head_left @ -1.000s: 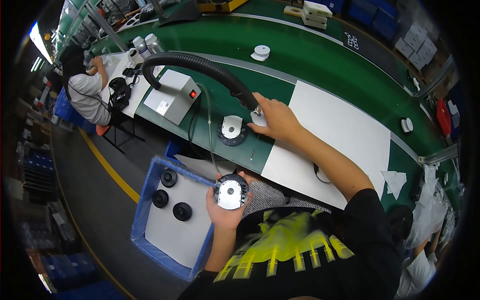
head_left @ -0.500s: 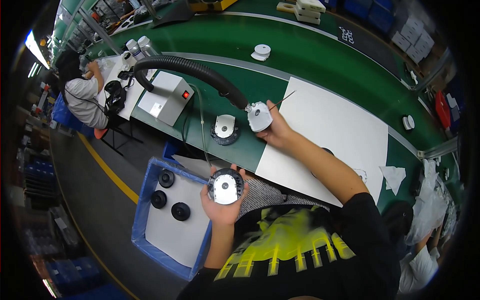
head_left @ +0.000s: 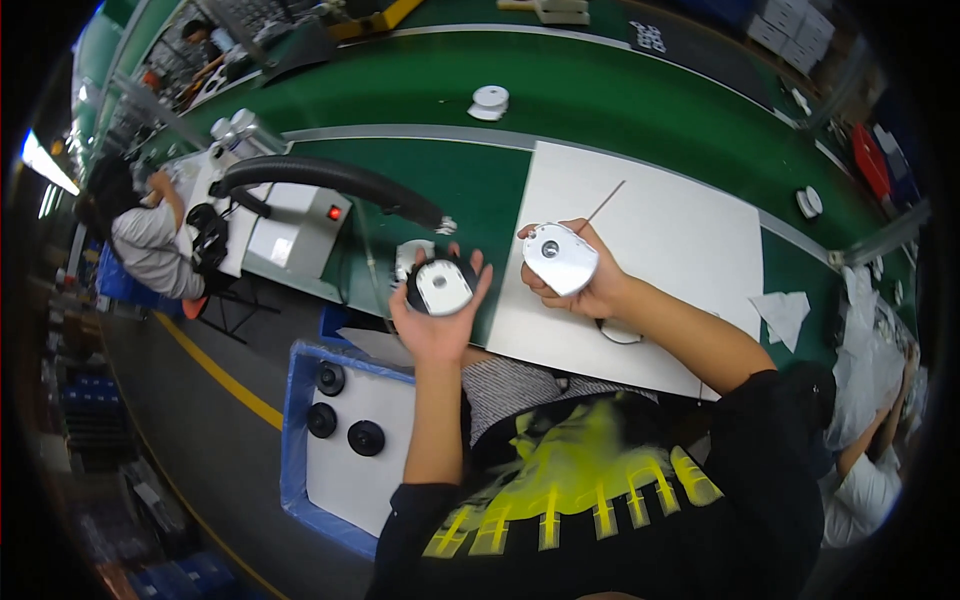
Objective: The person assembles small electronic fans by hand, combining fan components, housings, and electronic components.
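Observation:
My left hand [head_left: 437,335] grips a round black part with a white flat-sided plate [head_left: 443,287] on its face, fingers spread around its rim, over the bench's near edge. My right hand [head_left: 600,285] is closed round a white plate with rounded ends and a central hole [head_left: 560,262], above the white sheet. A thin brown rod [head_left: 607,199] sticks up from behind this plate; how it is held is hidden. Behind my left hand, a similar white-topped part [head_left: 407,257] sits on the bench, partly covered. The black hose's metal nozzle [head_left: 446,227] hangs just above my left hand.
The black flexible hose [head_left: 340,174] arches from a white box [head_left: 291,237] with a lit red switch. A white sheet [head_left: 680,240] covers the bench at right. Below left, a blue-lined bin [head_left: 292,440] holds three black round parts [head_left: 366,437]. Another person [head_left: 150,240] sits at far left.
My right hand has drawn the white plate away from the hose nozzle, rightward over the sheet. My left hand has risen with the black part towards the bench. The view has also shifted.

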`<state>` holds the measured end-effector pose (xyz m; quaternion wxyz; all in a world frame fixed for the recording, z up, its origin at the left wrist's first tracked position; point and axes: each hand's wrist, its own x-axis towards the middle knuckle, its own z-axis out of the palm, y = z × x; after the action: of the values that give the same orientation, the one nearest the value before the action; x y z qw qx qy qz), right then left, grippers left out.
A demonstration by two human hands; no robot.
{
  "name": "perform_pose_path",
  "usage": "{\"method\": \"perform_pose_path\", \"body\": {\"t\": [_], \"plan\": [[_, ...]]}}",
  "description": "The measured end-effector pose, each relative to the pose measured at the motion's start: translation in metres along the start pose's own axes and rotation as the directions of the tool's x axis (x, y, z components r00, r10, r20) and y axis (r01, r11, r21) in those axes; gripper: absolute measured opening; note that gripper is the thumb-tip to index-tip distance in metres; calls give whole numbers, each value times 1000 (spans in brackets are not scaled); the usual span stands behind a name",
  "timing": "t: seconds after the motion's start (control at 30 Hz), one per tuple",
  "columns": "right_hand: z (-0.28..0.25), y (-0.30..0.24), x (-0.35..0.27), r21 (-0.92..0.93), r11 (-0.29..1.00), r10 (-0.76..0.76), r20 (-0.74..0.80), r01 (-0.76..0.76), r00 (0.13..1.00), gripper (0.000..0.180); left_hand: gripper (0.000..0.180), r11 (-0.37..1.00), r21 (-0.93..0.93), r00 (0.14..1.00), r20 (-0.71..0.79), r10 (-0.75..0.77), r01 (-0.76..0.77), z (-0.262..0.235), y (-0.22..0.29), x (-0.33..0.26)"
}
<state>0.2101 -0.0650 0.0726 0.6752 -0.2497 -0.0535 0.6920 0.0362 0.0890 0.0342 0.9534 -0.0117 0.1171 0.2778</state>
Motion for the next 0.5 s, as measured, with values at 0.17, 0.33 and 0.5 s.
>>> {"method": "perform_pose_path", "body": {"t": [0.17,0.33,0.5], "plan": [[35,5,-66,-55,982,-175,80,179,981,47,43,994,-4,994,34,-106,106,11,-22,54],[21,-3,-87,-382,765,-523,102,519,846,48,48,956,-34,955,67,-290,293,23,-87,18],[17,-5,-108,-918,-188,-769,359,349,530,45,52,768,570,916,399,52,-292,63,-149,-29]]}}
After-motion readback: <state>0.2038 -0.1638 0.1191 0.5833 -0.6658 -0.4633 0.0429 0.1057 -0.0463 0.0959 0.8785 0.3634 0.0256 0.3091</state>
